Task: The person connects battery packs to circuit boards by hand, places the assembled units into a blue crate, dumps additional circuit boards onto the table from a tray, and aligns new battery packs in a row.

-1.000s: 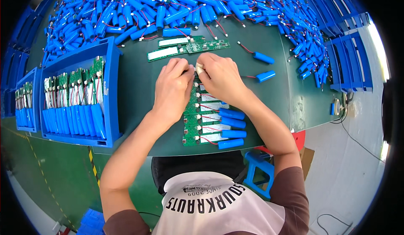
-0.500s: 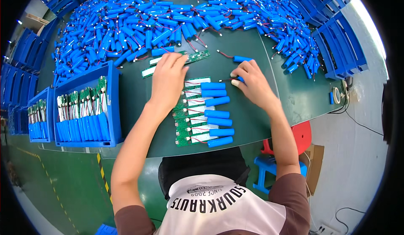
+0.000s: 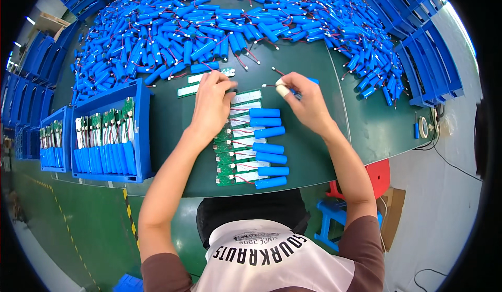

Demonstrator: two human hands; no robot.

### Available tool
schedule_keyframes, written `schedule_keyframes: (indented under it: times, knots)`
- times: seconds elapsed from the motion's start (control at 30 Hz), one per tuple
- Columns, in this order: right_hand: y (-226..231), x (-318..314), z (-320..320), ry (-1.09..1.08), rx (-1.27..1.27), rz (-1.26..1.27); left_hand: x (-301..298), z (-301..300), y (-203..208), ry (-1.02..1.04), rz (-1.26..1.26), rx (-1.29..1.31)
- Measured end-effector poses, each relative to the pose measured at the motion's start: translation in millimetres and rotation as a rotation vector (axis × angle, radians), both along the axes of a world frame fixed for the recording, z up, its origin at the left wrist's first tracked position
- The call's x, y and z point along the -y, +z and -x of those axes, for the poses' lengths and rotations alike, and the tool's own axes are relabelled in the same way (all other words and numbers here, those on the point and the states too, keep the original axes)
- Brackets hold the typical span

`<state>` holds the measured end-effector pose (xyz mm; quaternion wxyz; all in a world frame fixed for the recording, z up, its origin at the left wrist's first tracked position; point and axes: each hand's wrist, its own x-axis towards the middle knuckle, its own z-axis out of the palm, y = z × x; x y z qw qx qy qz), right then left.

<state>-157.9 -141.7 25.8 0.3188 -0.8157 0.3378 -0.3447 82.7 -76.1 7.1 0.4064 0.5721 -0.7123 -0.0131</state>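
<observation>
My left hand (image 3: 209,101) is closed on the left end of a green circuit board (image 3: 247,97) with a white strip, at the far end of a row of boards. In a pinch, my right hand (image 3: 309,106) holds a blue cylindrical battery (image 3: 296,91), mostly hidden by the fingers; its wire and white connector point left toward that board. Pale covers sit on the pinching fingertips. Another blue battery (image 3: 314,80) lies partly behind this hand. Nearer me, several blue batteries (image 3: 269,149) lie at the boards' right ends, red wires running to them.
A large heap of wired blue batteries (image 3: 157,41) spreads across the table's far side. Two more boards (image 3: 188,90) lie beyond my left hand. Blue bins (image 3: 142,135) of boards with batteries stand at left. A tape roll (image 3: 423,127) sits at the right edge.
A board has joined the far end of the row, by my left hand. My right hand has risen slightly, bringing its battery's connector closer to the board's far side.
</observation>
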Motion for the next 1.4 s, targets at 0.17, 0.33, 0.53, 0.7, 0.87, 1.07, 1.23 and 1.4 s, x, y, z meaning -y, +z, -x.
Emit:
schedule_keyframes:
  times: [0.17, 0.33, 0.53, 0.7, 0.87, 1.07, 1.23, 1.4]
  knots:
    - [-1.1, -4.0, -29.6, 0.055, -0.135, 0.362, -4.0, 14.4, 13.4, -0.062, -0.320, -0.636]
    - [-4.2, -3.8, -47.9, 0.141, -0.023, 0.014, -13.9, 22.8, 18.2, -0.027, -0.236, -0.530]
    - [1.0, 8.6, -71.8, 0.129, -0.239, 0.025, -30.1, -11.0, 20.9, 0.166, -0.192, -0.506]
    - [-9.7, 7.6, -84.4, 0.188, -0.412, 0.219, -48.1, -0.9, -8.4, 0.108, -0.148, -0.121]
    - [-5.5, 1.8, -83.6, 0.180, -0.367, 0.155, -47.2, -2.3, -9.3, 0.105, -0.180, -0.127]
    - [-4.3, 0.2, -82.0, 0.231, -0.329, 0.134, -44.8, -7.2, -13.4, 0.019, -0.100, -0.144]
    - [-5.1, -4.7, -86.7, 0.143, -0.357, 0.166, -44.7, -3.0, -13.6, 0.026, -0.175, -0.135]
    - [-5.7, -10.2, -83.9, 0.169, -0.385, 0.127, -44.0, -4.9, -13.1, 0.007, -0.123, -0.112]
